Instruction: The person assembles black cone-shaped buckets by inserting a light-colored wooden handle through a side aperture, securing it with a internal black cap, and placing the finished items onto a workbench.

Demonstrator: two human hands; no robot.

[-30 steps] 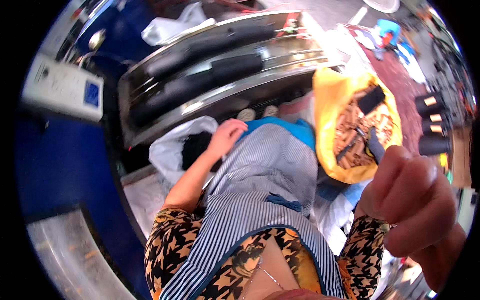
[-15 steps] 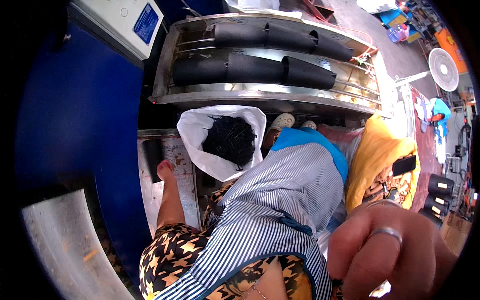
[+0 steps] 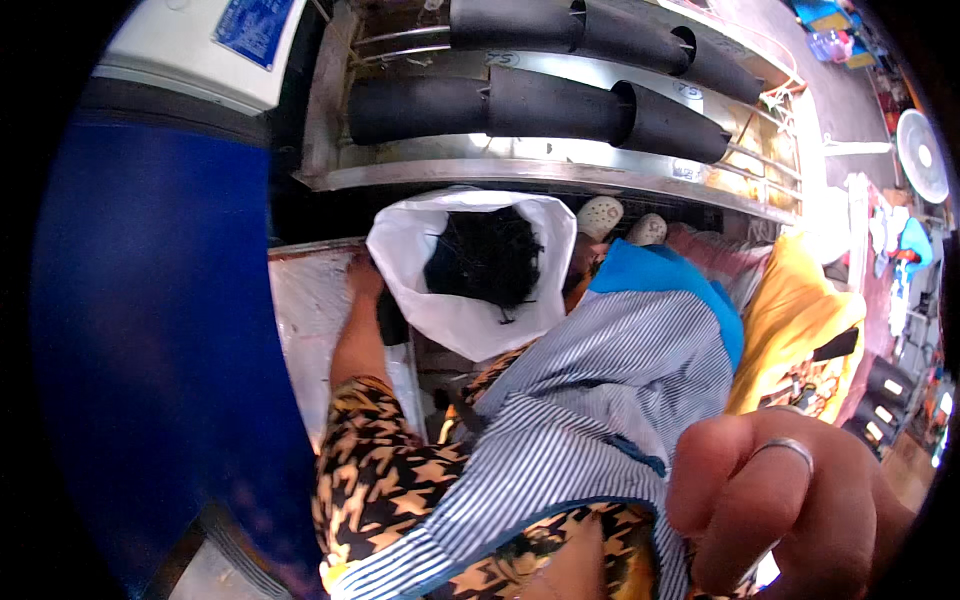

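My left hand (image 3: pixel 365 274) reaches to the far end of the metal-topped surface on the left, against the side of a white sack (image 3: pixel 400 290). Its fingers are shaded and blurred, so their grip does not show. Just right of that wrist a black tube-like piece (image 3: pixel 393 320) sits partly behind the sack. Inside the sack lies a heap of thin black strips (image 3: pixel 485 257). Close up at the lower right is my right hand (image 3: pixel 790 495), curled closed with a ring on one finger; whatever it may hold is hidden.
Black tubes (image 3: pixel 555 107) sit on metal rods across a long tray (image 3: pixel 500 173) at the back. A blue cabinet (image 3: pixel 150 300) stands left. On the right are a yellow cloth sack (image 3: pixel 785 320) with small brown pieces, a fan (image 3: pixel 922 155) and black cylinders (image 3: pixel 885 400).
My left hand has moved away, toward the sack's side, and the black piece is now right of the wrist. The view has shifted; my right hand stays curled.
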